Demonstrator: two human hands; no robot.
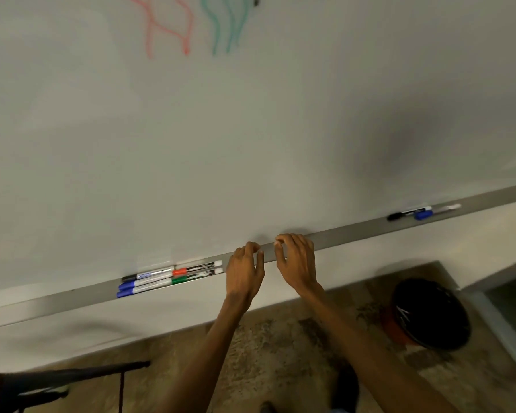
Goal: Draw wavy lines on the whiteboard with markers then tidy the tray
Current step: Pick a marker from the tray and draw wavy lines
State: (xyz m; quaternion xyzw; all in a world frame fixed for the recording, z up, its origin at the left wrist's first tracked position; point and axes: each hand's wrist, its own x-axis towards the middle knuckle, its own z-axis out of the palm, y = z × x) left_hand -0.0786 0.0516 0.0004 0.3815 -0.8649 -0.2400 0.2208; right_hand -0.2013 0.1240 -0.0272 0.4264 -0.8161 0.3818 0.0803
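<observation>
The whiteboard (251, 129) carries red wavy lines (167, 28) and green wavy lines (227, 25) near its top. Along its bottom runs a grey marker tray (370, 228). Several markers (170, 277) lie side by side in the tray at the left: black, blue, red and green caps. Two more markers (420, 212), black and blue capped, lie in the tray at the right. My left hand (245, 272) and my right hand (297, 263) hover close together over the tray's middle, fingers loosely curled, holding nothing that I can see.
Below the board is a white wall strip, then patterned floor (280, 338). A black round object on a red base (429, 314) stands on the floor at the right. A dark chair or stand (57, 380) sits at the bottom left.
</observation>
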